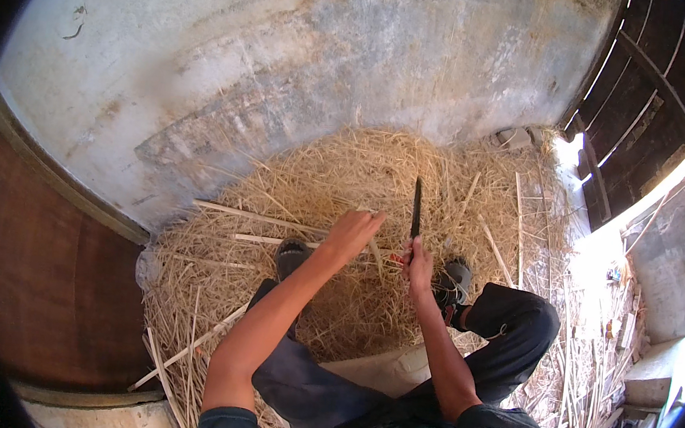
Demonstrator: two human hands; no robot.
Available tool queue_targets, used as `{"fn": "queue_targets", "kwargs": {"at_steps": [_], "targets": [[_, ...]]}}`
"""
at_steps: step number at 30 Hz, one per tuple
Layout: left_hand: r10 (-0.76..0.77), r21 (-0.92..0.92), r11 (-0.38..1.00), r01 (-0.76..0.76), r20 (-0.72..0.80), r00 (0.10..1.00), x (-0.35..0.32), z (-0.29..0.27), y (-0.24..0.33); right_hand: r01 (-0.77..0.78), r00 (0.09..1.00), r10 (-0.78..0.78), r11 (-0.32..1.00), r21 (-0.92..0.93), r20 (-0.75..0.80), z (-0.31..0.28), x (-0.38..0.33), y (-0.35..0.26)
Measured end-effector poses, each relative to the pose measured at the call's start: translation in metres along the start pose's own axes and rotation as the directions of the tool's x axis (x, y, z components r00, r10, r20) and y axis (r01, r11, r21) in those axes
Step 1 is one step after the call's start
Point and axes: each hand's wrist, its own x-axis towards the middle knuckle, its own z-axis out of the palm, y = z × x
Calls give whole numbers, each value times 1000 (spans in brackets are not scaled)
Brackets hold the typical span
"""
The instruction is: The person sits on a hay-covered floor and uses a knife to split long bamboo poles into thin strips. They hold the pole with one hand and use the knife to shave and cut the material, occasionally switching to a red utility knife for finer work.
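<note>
Two hands busy mid-split: left hand pinches the bamboo strip, right hand clenches the knife blade-up, so next probably needs a steady push along the strip.

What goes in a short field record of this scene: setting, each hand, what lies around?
setting: person sits on the ground by a plastered wall
left hand: pinches a thin pale strip
right hand: grip shut on a knife, blade pointing up
around: heap of shavings, loose strips, dark wooden door
feet: in shoes, on the shavings
</note>
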Motion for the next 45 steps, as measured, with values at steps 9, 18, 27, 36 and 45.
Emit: {"fn": "queue_targets", "kwargs": {"at_steps": [9, 18, 27, 36, 45], "targets": [[187, 48, 981, -186, -12, 982, 13, -3, 2, 178, 964, -263, 508, -843, 45, -34, -21, 151], [-56, 132, 989, 61, -45, 997, -1, 2, -6, -190, 956, 284, 789, -584, 73, -45, -7, 174], [-210, 164, 969, 185, 147, 967, -7, -5, -4, -510, 843, 527, 847, -151, 109, -41, -14, 123], [-197, 154, 973, 170, 177, 964, -18, -11, -5, 296, 955, -295, 954, 44, -21, 48, -46, -18], [-32, 182, 983, 15, 92, 995, -17, 4, 13, 4, 992, 97, 600, -800, 78, -6, -46, 164]]}}
